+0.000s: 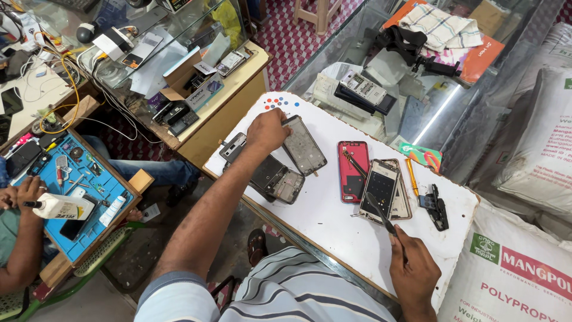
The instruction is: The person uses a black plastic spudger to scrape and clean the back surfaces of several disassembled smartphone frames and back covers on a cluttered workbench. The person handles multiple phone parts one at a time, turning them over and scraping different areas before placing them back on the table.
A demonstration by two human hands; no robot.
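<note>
Nearest to the camera, right hand (412, 271) closed around a thin dark tool (381, 213), probably tweezers or a small screwdriver, tip resting over the opened phone (379, 188) on the white board (333, 226). Under this phone, a pale back cover (404, 200), partly hidden; just beside, to the left, a red phone shell (351, 170) lying open with its inside up. Further left, left hand (267, 131) stretched out, fingers closed over the edge of a dark phone frame (304, 145), touching it and seeming to hold it, though exact grip not fully visible. Near this hand, two more stripped frames (277, 177), one partly under the other. To the right of the opened phone, a yellow pen-like tool (412, 177) and a black clip-like tool (437, 207), both untouched. Judging from this: several phones already opened and separated into parts, no part put back together yet, so disassembly looks mostly done and repair or reassembly is what remains. At far left, another person's hand (27, 192) with a white bottle (64, 207) over a blue work mat (89, 197).
</note>
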